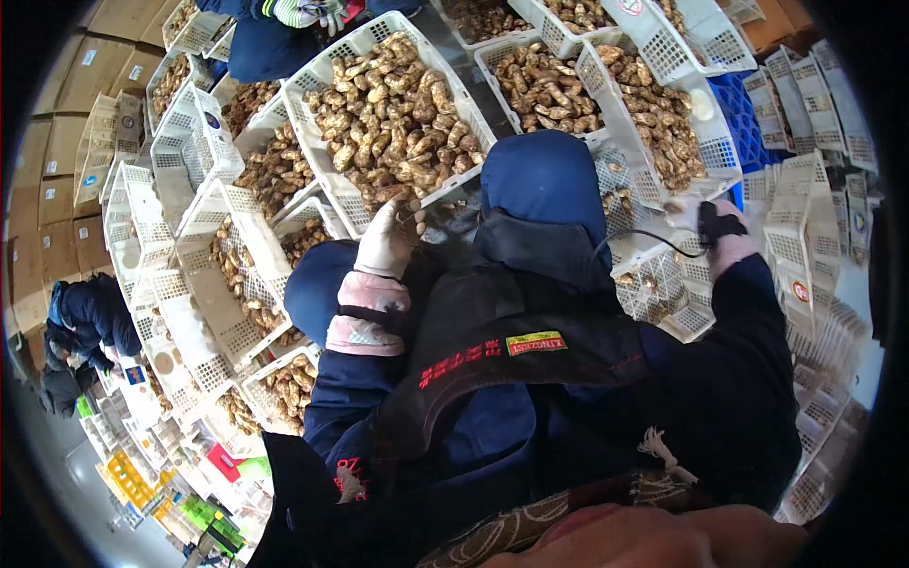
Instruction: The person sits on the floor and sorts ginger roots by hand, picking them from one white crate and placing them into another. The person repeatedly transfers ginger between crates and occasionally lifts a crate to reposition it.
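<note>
My left hand (389, 238), in a pale glove with bare fingertips, is at the near edge of a large white plastic crate (469, 177) heaped with brown-and-cream mushrooms (398, 121). Its fingers are curled; whether they hold anything is unclear. Out to the right, my right hand (710, 224), in a pale glove with a black strap, is over the near end of another white crate (717, 153) of mushrooms (653, 121). Something small and brownish shows at its fingertips, too blurred to identify. A dark cord runs from near my knee to this hand.
Stacked white crates (213, 284) stand at the left, with cardboard boxes (92, 71) behind. More crates (802, 227) and a blue plastic pallet (738, 113) are at the right. One person's gloved hands (305, 13) show at the top; another person (92, 319) bends at far left.
</note>
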The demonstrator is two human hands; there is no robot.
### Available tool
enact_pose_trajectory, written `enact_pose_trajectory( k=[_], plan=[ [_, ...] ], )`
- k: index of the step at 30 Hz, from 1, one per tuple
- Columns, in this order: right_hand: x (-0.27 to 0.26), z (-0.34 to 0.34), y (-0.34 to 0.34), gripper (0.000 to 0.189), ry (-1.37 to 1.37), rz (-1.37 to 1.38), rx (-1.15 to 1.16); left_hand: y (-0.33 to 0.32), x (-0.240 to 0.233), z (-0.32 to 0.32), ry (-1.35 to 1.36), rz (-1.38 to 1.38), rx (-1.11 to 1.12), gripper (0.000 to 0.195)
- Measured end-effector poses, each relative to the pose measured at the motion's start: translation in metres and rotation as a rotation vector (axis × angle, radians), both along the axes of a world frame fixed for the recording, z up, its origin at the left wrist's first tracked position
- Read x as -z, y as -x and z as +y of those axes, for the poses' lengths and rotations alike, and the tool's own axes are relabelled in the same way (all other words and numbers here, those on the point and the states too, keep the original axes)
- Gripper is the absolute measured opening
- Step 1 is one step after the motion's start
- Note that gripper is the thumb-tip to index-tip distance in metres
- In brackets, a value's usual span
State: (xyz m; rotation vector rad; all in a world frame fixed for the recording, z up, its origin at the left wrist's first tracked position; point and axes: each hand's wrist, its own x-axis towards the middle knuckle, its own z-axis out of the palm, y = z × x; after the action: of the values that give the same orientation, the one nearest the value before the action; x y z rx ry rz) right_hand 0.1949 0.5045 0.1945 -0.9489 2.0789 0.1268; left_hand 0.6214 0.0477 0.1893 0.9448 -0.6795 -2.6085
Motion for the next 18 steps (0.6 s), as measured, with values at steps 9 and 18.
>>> enact_pose_trajectory(
  k=[9,18],
  plan=[
    [-0.208,0.17,0.123,0.056,-0.272,0.712,0.436,0.002,0.001,0.0,0.023,0.043,0.006,0.021],
    [0.007,0.007,0.067,0.054,0.876,-0.292,1.234,-0.008,-0.006,0.005,0.065,-0.048,0.01,0.024]
  ],
)
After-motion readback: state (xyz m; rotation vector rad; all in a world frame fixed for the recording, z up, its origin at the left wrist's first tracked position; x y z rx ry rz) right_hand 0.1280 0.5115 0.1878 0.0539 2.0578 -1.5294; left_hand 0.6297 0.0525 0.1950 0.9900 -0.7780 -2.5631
